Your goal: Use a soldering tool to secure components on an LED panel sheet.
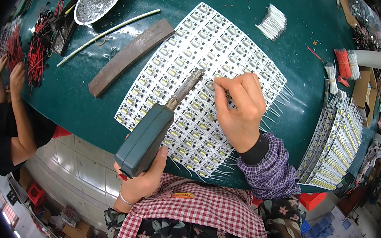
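My left hand (146, 177) is wrapped round the green handle of a soldering gun (145, 135). Its metal tip rests over or on a sheet of white LED circuit boards (166, 89) lying in front of me; contact is hard to judge. Close to the tip, my right hand (242, 108) pinches thumb and forefinger over the sheet on what looks like a thin white wire, mostly hidden by the fingers. White wires (271, 112) stick out along the sheet's right and lower edges.
A curved dark bar (132, 58) and a pale rod (109, 37) lie left of the sheet, below a bowl of metallic bits (99, 0). White wire pieces (272, 22) lie beyond it. Wired boards (332, 146) stack at right. Another person's hand (18, 77) is at far left, by red wires (37, 53).
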### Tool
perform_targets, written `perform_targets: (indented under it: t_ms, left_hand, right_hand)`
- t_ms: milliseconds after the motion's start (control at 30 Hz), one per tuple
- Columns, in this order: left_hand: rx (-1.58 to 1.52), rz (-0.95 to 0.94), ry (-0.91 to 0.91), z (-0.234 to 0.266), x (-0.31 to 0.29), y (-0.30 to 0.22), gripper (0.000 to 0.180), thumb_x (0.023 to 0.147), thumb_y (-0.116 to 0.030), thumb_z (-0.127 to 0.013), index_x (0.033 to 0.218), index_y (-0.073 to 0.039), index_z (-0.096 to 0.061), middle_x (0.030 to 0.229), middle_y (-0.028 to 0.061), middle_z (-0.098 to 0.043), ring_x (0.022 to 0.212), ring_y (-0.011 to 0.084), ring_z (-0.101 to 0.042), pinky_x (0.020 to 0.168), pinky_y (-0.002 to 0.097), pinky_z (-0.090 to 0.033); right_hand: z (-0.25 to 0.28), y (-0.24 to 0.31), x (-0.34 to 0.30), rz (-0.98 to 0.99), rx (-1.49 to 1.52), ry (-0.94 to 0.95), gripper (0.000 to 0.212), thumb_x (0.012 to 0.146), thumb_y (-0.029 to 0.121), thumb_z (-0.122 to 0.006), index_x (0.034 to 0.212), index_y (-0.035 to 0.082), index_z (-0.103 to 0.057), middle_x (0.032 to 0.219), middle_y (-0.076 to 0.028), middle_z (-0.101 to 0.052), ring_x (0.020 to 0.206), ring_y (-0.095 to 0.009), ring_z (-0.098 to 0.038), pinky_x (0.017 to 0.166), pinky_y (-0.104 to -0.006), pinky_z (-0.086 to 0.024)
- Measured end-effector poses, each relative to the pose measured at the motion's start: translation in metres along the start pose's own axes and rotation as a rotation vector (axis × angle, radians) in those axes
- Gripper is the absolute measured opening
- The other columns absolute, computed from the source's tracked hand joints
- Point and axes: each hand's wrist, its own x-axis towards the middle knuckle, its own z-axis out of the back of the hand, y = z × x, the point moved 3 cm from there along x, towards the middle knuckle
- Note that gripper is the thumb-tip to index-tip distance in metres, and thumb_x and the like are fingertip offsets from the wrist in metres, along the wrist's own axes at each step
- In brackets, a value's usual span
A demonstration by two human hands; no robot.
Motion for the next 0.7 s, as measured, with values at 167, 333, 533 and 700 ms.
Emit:
perform_targets:
  t_ms: [167,333,533,700]
  left_hand:
    - [0.024,-0.024,0.007,0.0005,0.0001,0.0056,0.025,0.083,-0.007,-0.082,0.105,0.003,-0.073,0.090,0.0109,-0.074,0.070,0.0176,-0.069,0.063,0.0300,-0.055]
    - [0.006,-0.014,0.021,-0.0025,0.0034,0.0030,0.024,0.083,-0.008,-0.082,0.103,0.003,-0.074,0.088,0.0105,-0.074,0.069,0.0174,-0.069,0.065,0.0304,-0.056]
    - [-0.042,-0.028,0.025,-0.0065,0.0059,0.0005,0.022,0.083,-0.007,-0.081,0.102,0.003,-0.074,0.088,0.0103,-0.074,0.069,0.0175,-0.069,0.067,0.0297,-0.055]
    - [0.000,-0.081,0.059,-0.0070,0.0063,0.0033,0.019,0.084,-0.005,-0.079,0.101,0.002,-0.074,0.089,0.0099,-0.073,0.070,0.0185,-0.068,0.066,0.0297,-0.054]
  right_hand:
    - [0.0009,0.0009,0.0031,0.022,-0.010,-0.019,0.018,0.075,-0.010,-0.077,0.089,-0.001,-0.069,0.078,-0.009,-0.054,0.073,-0.027,-0.057,0.062,-0.0390,-0.046]
    - [-0.0035,-0.0046,0.0004,0.009,-0.008,0.002,0.017,0.075,-0.010,-0.076,0.088,0.000,-0.069,0.078,-0.009,-0.053,0.072,-0.027,-0.056,0.062,-0.0390,-0.046]
    - [-0.0041,-0.0042,0.0014,0.026,-0.033,0.012,0.017,0.075,-0.009,-0.076,0.087,0.000,-0.068,0.076,-0.009,-0.052,0.072,-0.027,-0.056,0.061,-0.0386,-0.046]
    - [-0.0053,-0.0051,0.0012,0.027,-0.040,0.017,0.017,0.074,-0.008,-0.076,0.086,0.001,-0.069,0.076,-0.009,-0.051,0.071,-0.026,-0.056,0.061,-0.0386,-0.046]
